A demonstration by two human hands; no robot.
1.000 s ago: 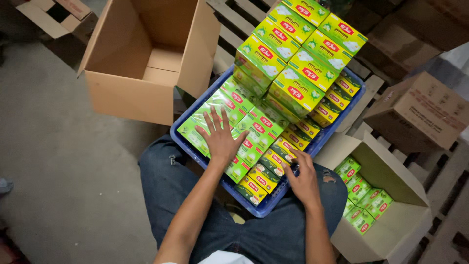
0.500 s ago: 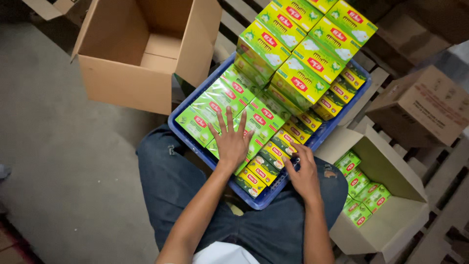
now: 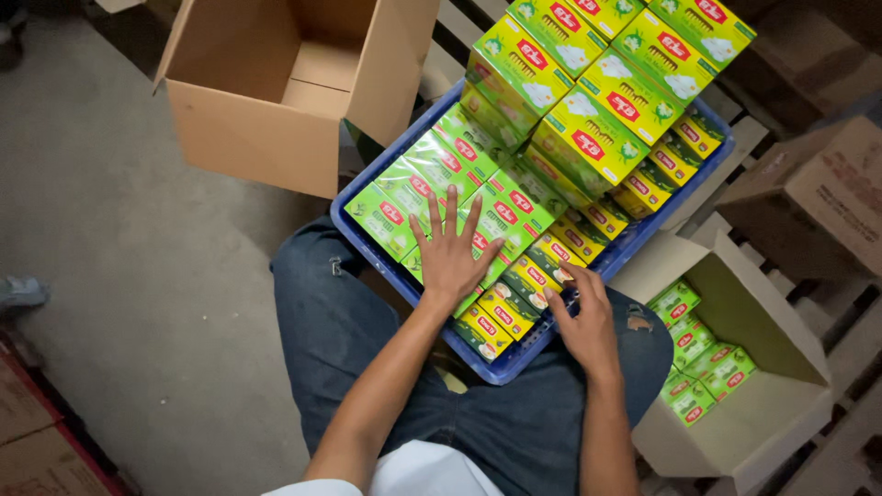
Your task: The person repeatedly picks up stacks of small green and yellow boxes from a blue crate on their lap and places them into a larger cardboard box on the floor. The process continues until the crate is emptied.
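Item: green shrink-wrapped packs (image 3: 432, 179), lying flat in the blue crate (image 3: 354, 234) resting on the person's lap.
Left hand (image 3: 453, 253): pressing flat on a pack, fingers spread wide, gripping nothing.
Right hand (image 3: 585, 317): curling over the yellow-green boxes (image 3: 514, 298) at the crate's near edge; grip unclear.
Step, as judged: squaring rows; next needing fingers under one pack.
Surroundings: open empty carton (image 3: 276, 83) standing beyond; part-filled carton (image 3: 735, 367) sitting right.
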